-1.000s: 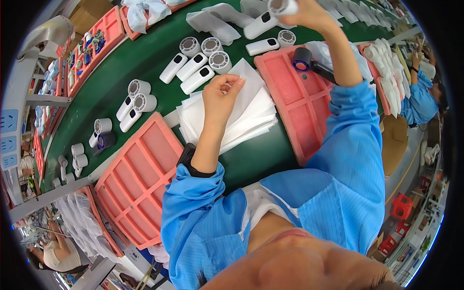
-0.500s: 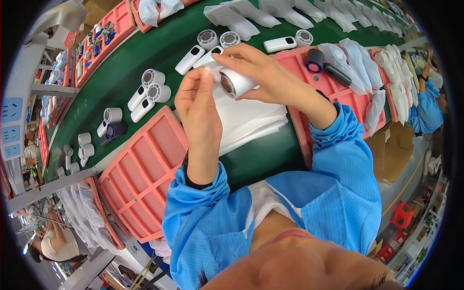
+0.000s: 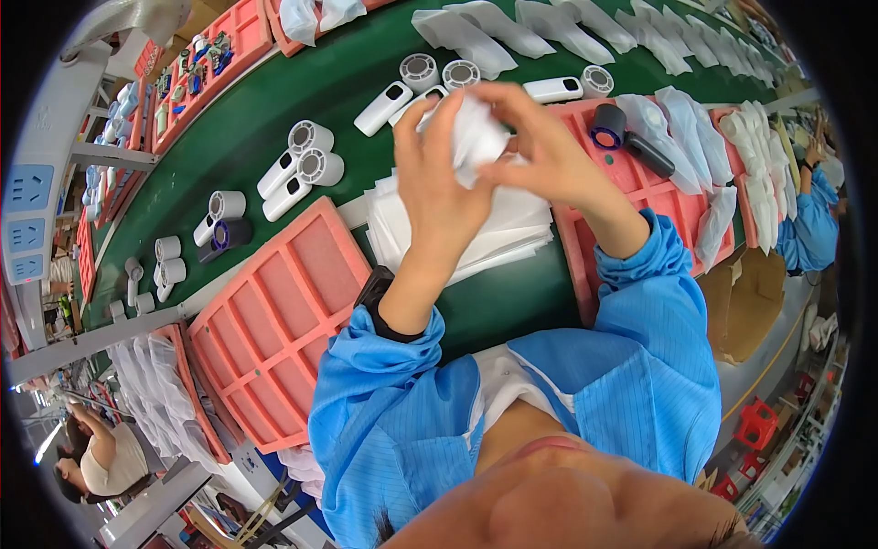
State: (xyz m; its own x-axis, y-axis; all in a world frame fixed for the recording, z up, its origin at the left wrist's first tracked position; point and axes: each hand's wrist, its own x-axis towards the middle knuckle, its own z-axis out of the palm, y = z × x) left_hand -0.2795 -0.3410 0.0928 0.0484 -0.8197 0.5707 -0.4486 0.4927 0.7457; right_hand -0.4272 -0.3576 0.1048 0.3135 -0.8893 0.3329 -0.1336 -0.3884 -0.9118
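Head view: white bundle [image 3: 477, 137] held up between both hands, above the far part of a stack of thin white sheets [image 3: 521, 229] on the green worktop [image 3: 512, 306]. Left hand [image 3: 434, 192] has its fingers raised and curled round the near-left side; right hand [image 3: 544, 156] arches over the other side, thumb low, fingers high. Both appear to grip the bundle. Motion blur: exact fingertip contact, and whether anything sits inside the wrap, cannot be told.

Risks (judgement):
1. Wrap looks thin; uneven pull between the hands could crease or tear it.
2. If a smooth, hard piece is inside, loose fingertips could let it slip onto the stack.
3. Stack is loosely fanned; a low wrist could drag sheets askew.

Surroundings: just beyond the left fingers lies a pair of white handheld devices [image 3: 382, 108], one partly hidden by the hand. A reach forward could knock them. Another white device [image 3: 553, 89] lies beyond the right hand. Right forearm passes over the edge of the right pink tray [image 3: 666, 199]; a dark device [image 3: 645, 156] and wrapped pieces [image 3: 681, 123] lie on it, so a swing of the elbow could brush them. Left pink tray [image 3: 274, 320] slants beside the left forearm, limiting room there. Along the far side runs a row of white-wrapped pieces [image 3: 462, 41], well clear of the fingers.
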